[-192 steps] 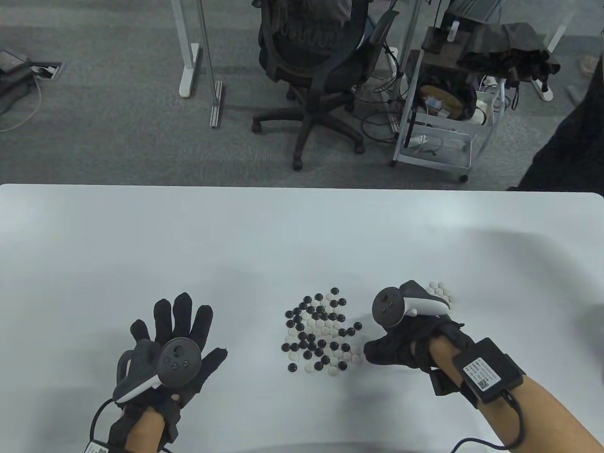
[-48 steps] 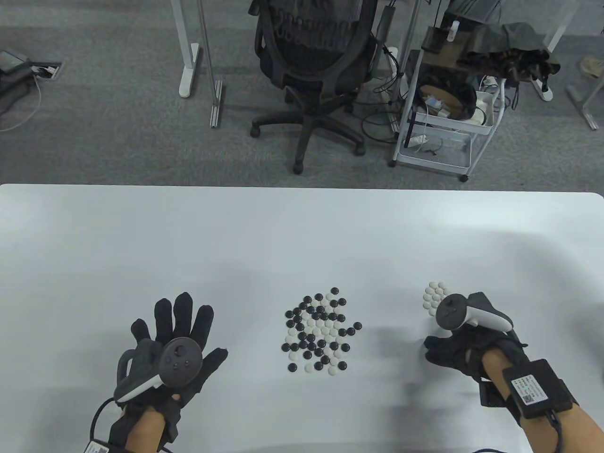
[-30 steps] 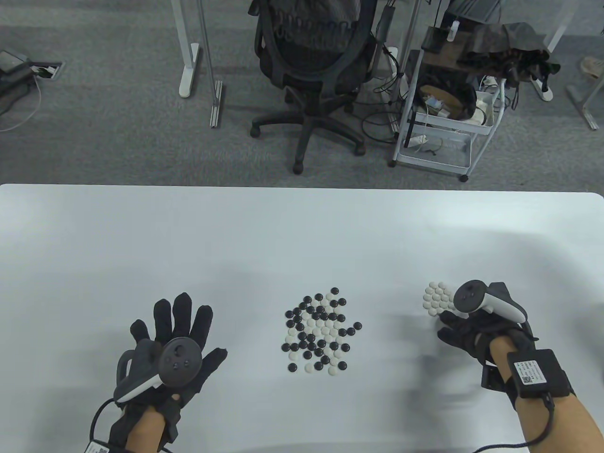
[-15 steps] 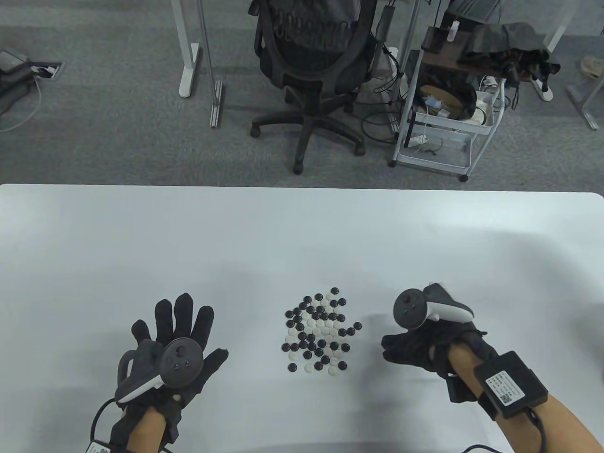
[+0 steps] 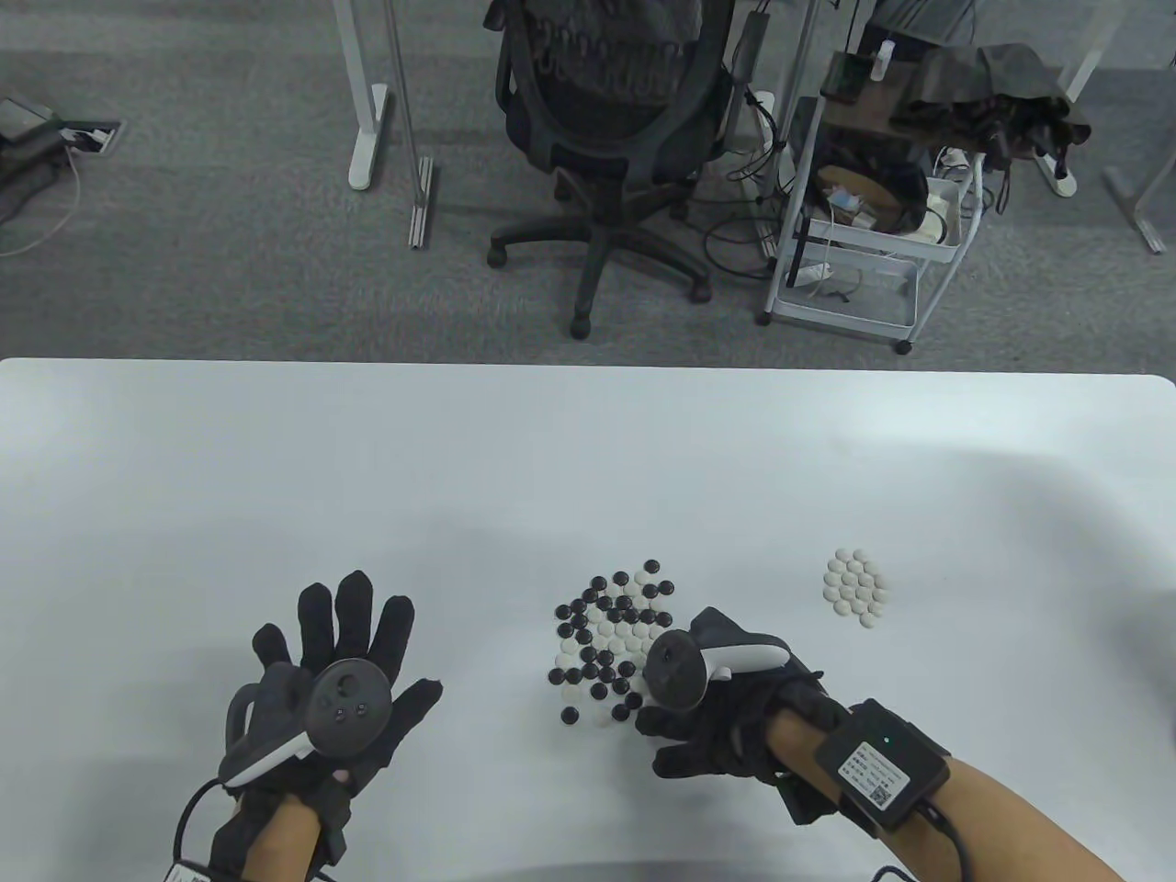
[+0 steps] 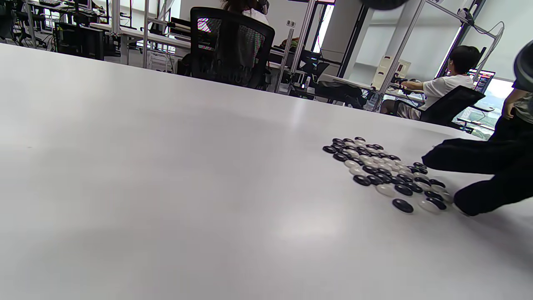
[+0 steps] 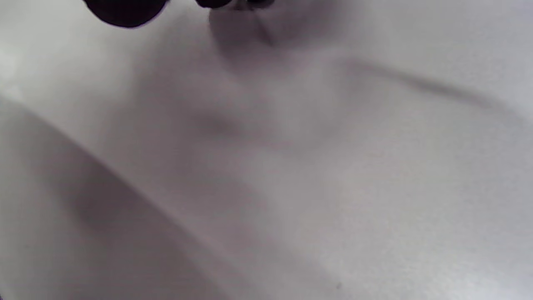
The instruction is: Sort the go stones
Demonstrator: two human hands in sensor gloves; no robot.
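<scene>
A mixed pile of black and white Go stones (image 5: 609, 638) lies on the white table (image 5: 588, 441); it also shows in the left wrist view as the pile (image 6: 385, 175). A tight cluster of white stones (image 5: 856, 588) lies apart to the right. My right hand (image 5: 649, 740) reaches in at the pile's lower right edge. In the left wrist view the right hand (image 6: 440, 179) has its fingers (image 6: 479, 196) stretched out and apart, the lower one touching the table by the nearest stones, with nothing seen pinched. My left hand (image 5: 386, 643) rests flat with spread fingers, well left of the pile.
Beyond the table's far edge stand an office chair (image 5: 611, 119) and a white wire cart (image 5: 864, 230) on the floor. The right wrist view shows only bare table and dark fingertips (image 7: 125, 10) at its top edge.
My right hand left the white cluster at the right and swung left and nearer, down to the lower right edge of the mixed pile. The white cluster is uncovered. The left hand has not moved.
</scene>
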